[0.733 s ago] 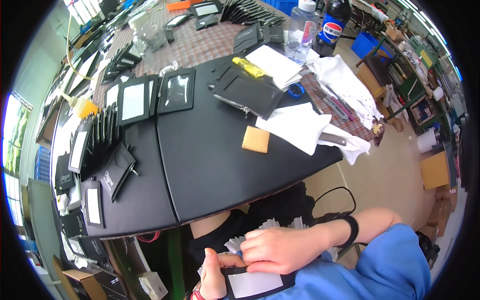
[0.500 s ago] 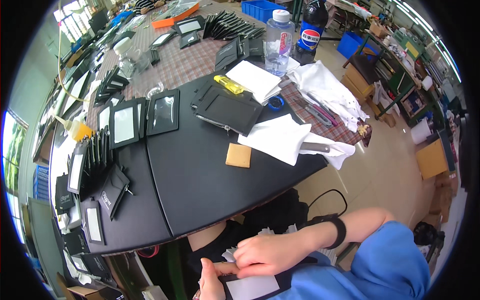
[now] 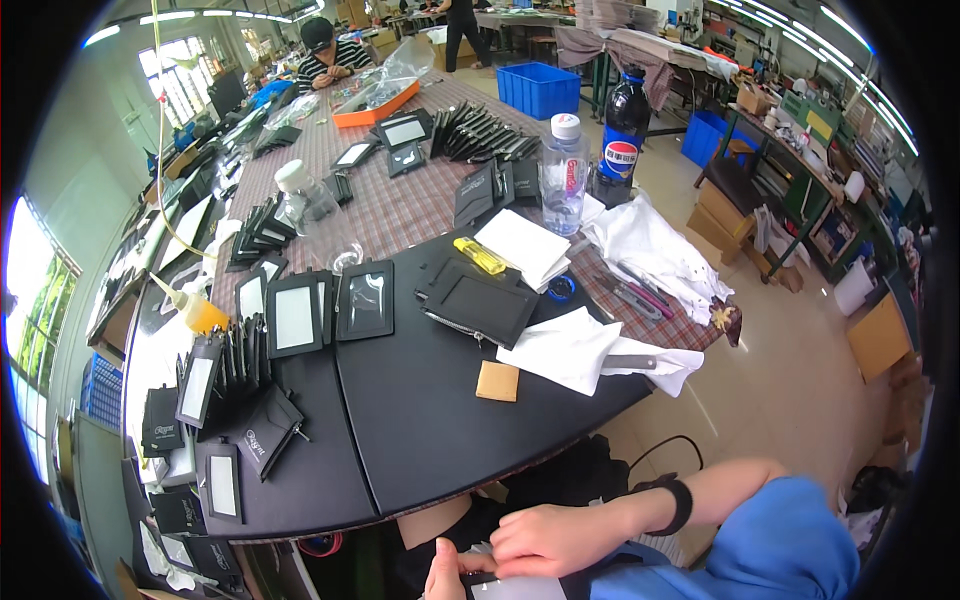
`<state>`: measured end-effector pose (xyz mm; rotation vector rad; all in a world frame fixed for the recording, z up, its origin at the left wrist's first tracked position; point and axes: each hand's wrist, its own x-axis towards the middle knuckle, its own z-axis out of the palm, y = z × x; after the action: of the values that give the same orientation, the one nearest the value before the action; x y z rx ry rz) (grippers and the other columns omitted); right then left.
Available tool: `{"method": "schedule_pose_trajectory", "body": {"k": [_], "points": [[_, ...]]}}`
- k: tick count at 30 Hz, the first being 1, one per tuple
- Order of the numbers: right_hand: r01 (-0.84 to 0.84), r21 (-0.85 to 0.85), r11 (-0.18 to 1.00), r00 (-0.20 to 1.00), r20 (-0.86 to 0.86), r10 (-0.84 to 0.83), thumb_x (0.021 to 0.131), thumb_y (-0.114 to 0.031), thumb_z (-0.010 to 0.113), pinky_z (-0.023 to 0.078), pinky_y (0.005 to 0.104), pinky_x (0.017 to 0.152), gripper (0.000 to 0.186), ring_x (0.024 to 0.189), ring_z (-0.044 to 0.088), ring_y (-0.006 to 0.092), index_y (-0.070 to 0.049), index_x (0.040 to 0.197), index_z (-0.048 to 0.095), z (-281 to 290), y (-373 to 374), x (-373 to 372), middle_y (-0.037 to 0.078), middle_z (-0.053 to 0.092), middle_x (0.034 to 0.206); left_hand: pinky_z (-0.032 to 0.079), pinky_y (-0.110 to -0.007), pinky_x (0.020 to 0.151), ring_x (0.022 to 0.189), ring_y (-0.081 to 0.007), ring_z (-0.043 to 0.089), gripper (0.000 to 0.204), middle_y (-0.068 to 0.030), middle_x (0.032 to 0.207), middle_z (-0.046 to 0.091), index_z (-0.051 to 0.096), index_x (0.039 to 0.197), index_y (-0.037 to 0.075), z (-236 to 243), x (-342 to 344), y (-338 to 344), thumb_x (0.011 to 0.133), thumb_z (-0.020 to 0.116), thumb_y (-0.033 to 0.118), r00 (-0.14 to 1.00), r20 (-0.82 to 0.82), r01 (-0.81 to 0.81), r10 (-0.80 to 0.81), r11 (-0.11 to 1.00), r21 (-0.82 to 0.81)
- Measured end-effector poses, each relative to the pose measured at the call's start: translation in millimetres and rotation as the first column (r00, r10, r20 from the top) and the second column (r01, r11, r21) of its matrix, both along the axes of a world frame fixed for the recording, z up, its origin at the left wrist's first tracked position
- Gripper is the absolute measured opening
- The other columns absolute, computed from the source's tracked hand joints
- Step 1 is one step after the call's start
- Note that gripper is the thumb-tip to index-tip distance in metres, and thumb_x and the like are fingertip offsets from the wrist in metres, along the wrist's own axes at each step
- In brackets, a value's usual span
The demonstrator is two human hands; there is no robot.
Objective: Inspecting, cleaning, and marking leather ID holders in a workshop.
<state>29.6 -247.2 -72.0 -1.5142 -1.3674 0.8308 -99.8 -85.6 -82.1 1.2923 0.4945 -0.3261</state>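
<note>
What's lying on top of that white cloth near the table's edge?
A tool with a dark handle lies on the white cloth, its grip in plain view. The working end is tucked into the cloth's folds, so its kind cannot be told. What lies beneath the cloth is hidden too.

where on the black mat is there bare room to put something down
The widest bare stretch of the black mat lies near its front edge, between the tan square and the leaning black holders. The left rim is packed with card holders; the right holds white cloths and a zip pouch.
</note>
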Motion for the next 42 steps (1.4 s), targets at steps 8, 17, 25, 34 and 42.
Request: {"method": "schedule_pose_trajectory", "body": {"k": [8, 17, 25, 34, 42], "points": [[0.329, -0.024, 0.944, 0.936, 0.144, -0.323, 0.09, -0.02, 0.057, 0.049, 0.0338, 0.074, 0.02, 0.082, 0.062, 0.0251, -0.002, 0.089, 0.065, 85.2, -16.7, 61.4, 0.012, 0.062, 0.083, 0.043, -0.022, 0.069, 0.067, -0.0122, 0.057, 0.074, -0.0034, 0.075, 0.064, 0.065, 0.085, -0.001, -21.4, 14.3, 6.4, 0.098, 0.021, 0.058, 0.987, 0.118, -0.078, 0.108, 0.968, -0.238], [0.693, 0.039, 0.72, 0.517, 0.669, -0.533, 0.082, -0.026, 0.063, 0.052, 0.0369, 0.072, 0.027, 0.082, 0.067, 0.028, -0.002, 0.094, 0.066, 91.3, 28.7, 227.4, 0.016, 0.069, 0.087, 0.041, -0.026, 0.081, 0.088, -0.0148, 0.056, 0.084, -0.0095, 0.094, 0.062, 0.058, 0.101, -0.008, -29.4, 11.7, 13.3, 0.095, 0.015, 0.064, 0.968, 0.25, 0.077, 0.007, 0.943, -0.324], [0.733, -0.02, 0.68, 0.424, 0.795, -0.434, 0.075, -0.019, 0.067, 0.052, 0.0344, 0.068, 0.025, 0.074, 0.067, 0.0269, 0.001, 0.089, 0.069, 64.5, 56.6, 257.7, 0.016, 0.068, 0.08, 0.041, -0.027, 0.081, 0.089, -0.0141, 0.054, 0.075, -0.0082, 0.096, 0.059, 0.057, 0.104, -0.008, -33.7, -3.2, 24.5, 0.097, 0.023, 0.058, 0.936, 0.353, 0.093, -0.004, 0.967, -0.236], [0.854, 0.126, 0.504, 0.444, 0.327, -0.834, 0.089, -0.025, 0.049, 0.045, 0.0319, 0.056, 0.027, 0.06, 0.058, 0.0155, -0.001, 0.086, 0.06, 104.8, -8.0, 213.8, 0.008, 0.058, 0.063, 0.047, -0.03, 0.076, 0.085, -0.0218, 0.058, 0.046, -0.0148, 0.101, 0.057, 0.051, 0.118, -0.006, -12.2, 32.4, 6.1, 0.078, 0.068, 0.008, 0.628, 0.544, 0.402, -0.557, 0.83, 0.386], [0.724, -0.018, 0.689, 0.636, -0.371, -0.677, 0.097, -0.025, 0.053, 0.036, 0.0198, 0.051, 0.021, 0.056, 0.043, 0.0042, -0.006, 0.105, 0.053, 81.3, -153.7, 58.4, -0.003, 0.051, 0.074, 0.053, -0.034, 0.066, 0.076, -0.0301, 0.064, 0.044, -0.0162, 0.089, 0.063, 0.06, 0.107, -0.004, -59.1, 77.0, -66.0, 0.07, 0.079, 0.01, 0.416, 0.518, 0.074, -0.747, 0.596, 0.8]]}}
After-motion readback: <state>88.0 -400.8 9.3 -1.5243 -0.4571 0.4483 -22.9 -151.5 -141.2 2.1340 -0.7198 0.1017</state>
